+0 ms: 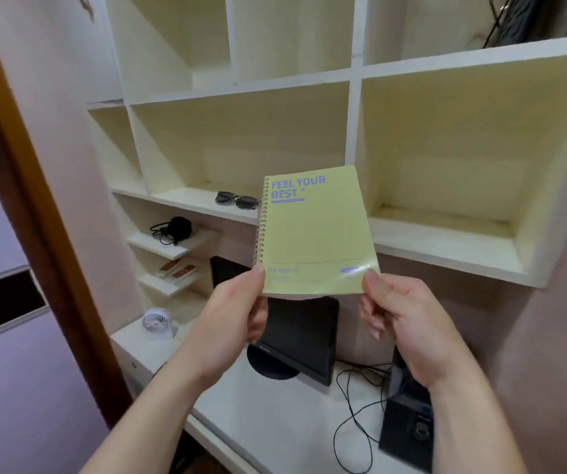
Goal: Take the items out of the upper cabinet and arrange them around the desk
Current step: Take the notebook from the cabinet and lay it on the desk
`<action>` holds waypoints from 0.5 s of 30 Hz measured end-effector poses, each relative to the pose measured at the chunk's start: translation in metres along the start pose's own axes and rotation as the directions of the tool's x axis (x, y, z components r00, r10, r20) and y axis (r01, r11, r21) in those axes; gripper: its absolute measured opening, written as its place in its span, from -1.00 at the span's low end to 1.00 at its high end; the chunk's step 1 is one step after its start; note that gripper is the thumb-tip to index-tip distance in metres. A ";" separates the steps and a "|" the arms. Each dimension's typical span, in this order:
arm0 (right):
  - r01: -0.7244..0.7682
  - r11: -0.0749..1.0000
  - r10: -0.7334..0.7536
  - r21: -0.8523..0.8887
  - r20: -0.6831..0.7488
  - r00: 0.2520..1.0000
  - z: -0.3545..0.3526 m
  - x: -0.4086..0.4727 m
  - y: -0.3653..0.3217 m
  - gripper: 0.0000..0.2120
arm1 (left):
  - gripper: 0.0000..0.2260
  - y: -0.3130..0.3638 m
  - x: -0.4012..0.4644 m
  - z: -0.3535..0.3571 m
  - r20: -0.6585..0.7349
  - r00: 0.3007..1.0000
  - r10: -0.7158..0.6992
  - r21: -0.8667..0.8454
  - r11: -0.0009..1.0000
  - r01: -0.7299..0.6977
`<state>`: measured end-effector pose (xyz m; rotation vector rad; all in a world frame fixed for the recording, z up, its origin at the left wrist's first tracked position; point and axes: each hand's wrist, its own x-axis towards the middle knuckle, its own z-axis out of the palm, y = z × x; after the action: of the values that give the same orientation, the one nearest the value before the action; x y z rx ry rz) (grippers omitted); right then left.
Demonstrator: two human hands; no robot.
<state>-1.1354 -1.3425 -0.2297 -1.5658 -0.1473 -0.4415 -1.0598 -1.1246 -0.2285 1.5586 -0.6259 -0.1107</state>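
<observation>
Head view: yellow spiral notebook (pixel 314 230) held upright above the monitor (pixel 300 340), long axis vertical, spiral edge on the left, both hands pinching its bottom corners — left hand (pixel 232 323) at the spiral corner, right hand (pixel 408 323) at the free corner. Tabletop (pixel 275 415) directly below and toward the body, so probably a straight lower past the monitor; either hand equally close, bare surface mostly on the left-hand side of the monitor.
</observation>
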 end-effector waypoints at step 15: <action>-0.027 0.998 0.033 -0.060 0.093 0.995 0.108 -0.001 -0.001 -0.53 | -0.59 -0.007 -0.047 -0.105 -0.003 0.999 0.040 -0.073 0.997 -0.040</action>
<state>-1.1165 -1.2363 -0.2272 -1.6457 -0.1847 -0.3514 -1.0508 -1.0100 -0.2380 1.4751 -0.6444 -0.1010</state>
